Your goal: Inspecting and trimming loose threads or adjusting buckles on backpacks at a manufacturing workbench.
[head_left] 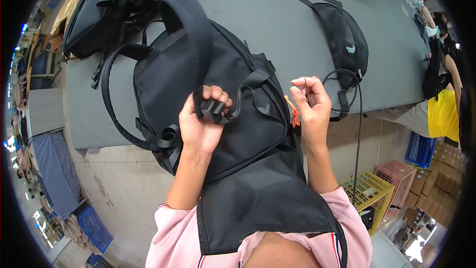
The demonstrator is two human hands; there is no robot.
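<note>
A large black backpack (173, 77) lies on the grey table with its shoulder straps upward, its lower part toward me. My left hand (198, 131) is above it, palm up, fingers curled round a bunched black webbing strap (214, 110). The strap runs on to the backpack's right side. By that side my right hand (315, 111) is raised, pinching a thin dark metal tool (307, 89) between thumb and fingers. Most of the tool is hidden in the hand, so its kind is unclear. A knotted orange cord (295, 116) hangs beside the palm.
Another black bag (106, 20) lies at the table's far left. A small black mesh-fronted bag (344, 39) with straps lies to the right, near a black cable (359, 134). Below the right edge stand yellow (369, 191) and pink crates (396, 178). Another person in yellow (444, 114) is far right.
</note>
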